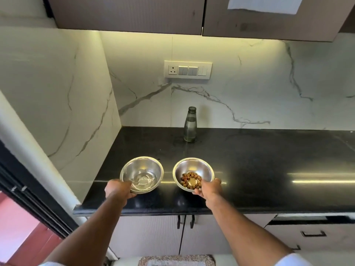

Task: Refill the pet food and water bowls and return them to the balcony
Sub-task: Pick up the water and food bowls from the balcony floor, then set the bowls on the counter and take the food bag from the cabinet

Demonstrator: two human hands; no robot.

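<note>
Two steel bowls stand side by side near the front of the black countertop (pixel 249 169). The left bowl (pixel 142 174) holds a little clear water. The right bowl (pixel 194 173) holds a ring of brown kibble at its bottom. My left hand (pixel 119 191) grips the near rim of the water bowl, fingers curled over the edge. My right hand (pixel 208 190) grips the near right rim of the kibble bowl. A grey glass water bottle (pixel 190 124), capped and partly filled, stands upright at the back by the wall.
White marble walls close the counter at the back and left. A switch panel (pixel 188 70) is on the back wall under dark upper cabinets. Cabinet doors and a drawer lie below. A dark sliding-door frame (pixel 28 198) and reddish floor are at the left.
</note>
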